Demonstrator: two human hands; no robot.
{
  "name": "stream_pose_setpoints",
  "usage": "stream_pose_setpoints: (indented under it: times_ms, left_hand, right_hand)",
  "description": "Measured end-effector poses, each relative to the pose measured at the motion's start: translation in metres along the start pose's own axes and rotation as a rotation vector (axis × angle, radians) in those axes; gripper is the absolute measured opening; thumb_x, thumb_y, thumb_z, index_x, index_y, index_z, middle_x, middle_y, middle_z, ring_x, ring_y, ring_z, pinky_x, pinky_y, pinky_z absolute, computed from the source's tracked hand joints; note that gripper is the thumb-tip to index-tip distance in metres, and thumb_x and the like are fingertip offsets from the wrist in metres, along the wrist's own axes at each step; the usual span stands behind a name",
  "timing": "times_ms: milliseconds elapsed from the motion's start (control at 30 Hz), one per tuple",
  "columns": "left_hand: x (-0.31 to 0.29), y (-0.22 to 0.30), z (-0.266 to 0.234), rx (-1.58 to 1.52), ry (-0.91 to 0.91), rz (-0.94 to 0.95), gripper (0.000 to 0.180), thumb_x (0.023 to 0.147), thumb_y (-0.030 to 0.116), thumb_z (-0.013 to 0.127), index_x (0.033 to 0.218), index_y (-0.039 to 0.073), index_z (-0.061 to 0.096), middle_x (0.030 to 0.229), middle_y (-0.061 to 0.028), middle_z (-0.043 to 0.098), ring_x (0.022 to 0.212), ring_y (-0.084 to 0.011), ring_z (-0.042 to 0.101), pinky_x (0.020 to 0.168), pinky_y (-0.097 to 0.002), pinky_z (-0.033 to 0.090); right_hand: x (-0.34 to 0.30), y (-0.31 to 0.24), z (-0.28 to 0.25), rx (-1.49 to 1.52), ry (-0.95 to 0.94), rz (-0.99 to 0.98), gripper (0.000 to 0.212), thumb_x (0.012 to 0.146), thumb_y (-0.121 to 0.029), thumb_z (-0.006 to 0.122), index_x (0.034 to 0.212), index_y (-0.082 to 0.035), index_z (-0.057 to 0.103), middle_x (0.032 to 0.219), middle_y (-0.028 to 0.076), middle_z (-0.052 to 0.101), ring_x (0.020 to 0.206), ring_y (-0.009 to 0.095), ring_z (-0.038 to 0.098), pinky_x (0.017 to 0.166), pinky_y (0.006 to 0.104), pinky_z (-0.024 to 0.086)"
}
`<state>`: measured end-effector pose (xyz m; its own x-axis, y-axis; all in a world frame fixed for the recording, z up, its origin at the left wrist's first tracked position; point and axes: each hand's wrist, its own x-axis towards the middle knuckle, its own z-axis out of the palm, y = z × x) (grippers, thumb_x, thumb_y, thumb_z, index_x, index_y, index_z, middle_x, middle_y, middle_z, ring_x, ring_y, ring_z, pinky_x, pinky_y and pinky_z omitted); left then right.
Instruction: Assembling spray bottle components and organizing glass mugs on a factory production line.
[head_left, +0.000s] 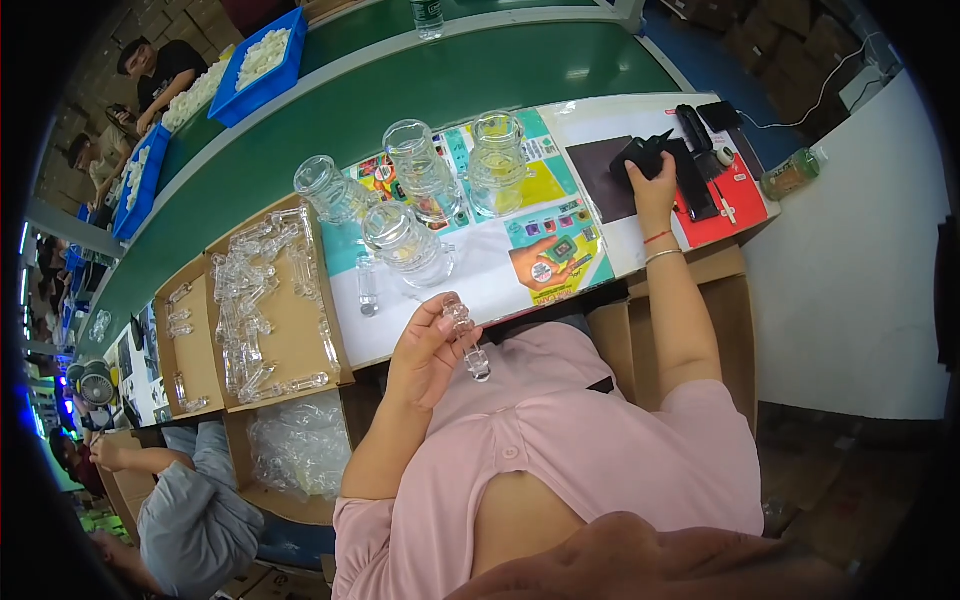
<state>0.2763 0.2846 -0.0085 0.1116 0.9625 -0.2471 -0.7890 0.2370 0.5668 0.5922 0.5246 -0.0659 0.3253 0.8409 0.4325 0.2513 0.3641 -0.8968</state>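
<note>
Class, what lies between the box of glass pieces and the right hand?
The head view shows four glass jars, a loose glass piece, colourful printed sheets, then a dark mat beside the right hand.

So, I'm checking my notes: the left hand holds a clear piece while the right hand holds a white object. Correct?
Not quite: in the head view, the right hand holds a black object, not a white one. The left hand does hold a clear piece.

One head-worn fisheye looks down from close above the pink shirt [620, 440] and workbench [490, 268].
</note>
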Motion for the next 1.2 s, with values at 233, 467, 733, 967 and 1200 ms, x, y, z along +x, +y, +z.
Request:
stream_pose_setpoints:
  times_ms: [233,467,733,967,1200]
  left_hand:
    - [0.006,-0.004,-0.006,-0.006,0.053,-0.006,0.028,0.085,0.011,0.056,0.110,0.002,0.047,0.098,-0.0077,0.057,0.088,-0.0165,0.058,0.081,-0.0320,0.050]
    - [0.010,-0.004,-0.008,-0.025,0.110,-0.034,0.025,0.088,0.016,0.053,0.109,0.004,0.048,0.103,-0.0102,0.058,0.086,-0.0166,0.059,0.076,-0.0294,0.052]
    - [0.012,-0.011,-0.011,-0.055,0.111,-0.069,0.017,0.086,0.018,0.056,0.096,0.005,0.050,0.096,-0.0074,0.059,0.085,-0.0163,0.059,0.073,-0.0280,0.051]
    - [0.013,-0.026,-0.015,-0.036,-0.063,-0.078,0.016,0.079,0.007,0.065,0.087,0.005,0.052,0.097,-0.0085,0.057,0.083,-0.0147,0.056,0.076,-0.0276,0.046]
    - [0.045,-0.012,-0.064,1.030,0.504,0.793,0.063,0.067,0.005,0.073,0.118,0.000,0.035,0.116,-0.0159,0.040,0.109,-0.0236,0.042,0.096,-0.0332,0.034]
  right_hand:
    - [-0.006,-0.005,0.008,-0.419,-0.112,-0.037,0.049,0.071,-0.016,0.071,0.109,0.001,0.046,0.101,0.015,0.057,0.092,0.023,0.058,0.080,0.0307,0.046]
    - [-0.014,-0.029,-0.002,0.009,0.061,-0.342,0.060,0.078,-0.001,0.063,0.125,0.000,0.026,0.125,0.017,0.038,0.118,0.027,0.040,0.100,0.0352,0.032]
    - [-0.116,-0.116,0.001,-0.039,-0.134,-0.777,0.052,0.084,-0.026,0.058,0.120,0.003,0.035,0.123,0.020,0.041,0.114,0.028,0.044,0.097,0.0406,0.033]
    - [-0.180,-0.133,0.051,0.481,-1.064,0.051,0.044,0.082,-0.007,0.059,0.120,-0.003,0.037,0.107,0.018,0.056,0.100,0.026,0.056,0.086,0.0363,0.044]
    - [-0.165,-0.125,0.048,0.736,-0.698,0.523,0.046,0.081,-0.014,0.063,0.117,-0.006,0.035,0.097,0.016,0.059,0.089,0.023,0.061,0.079,0.0352,0.051]
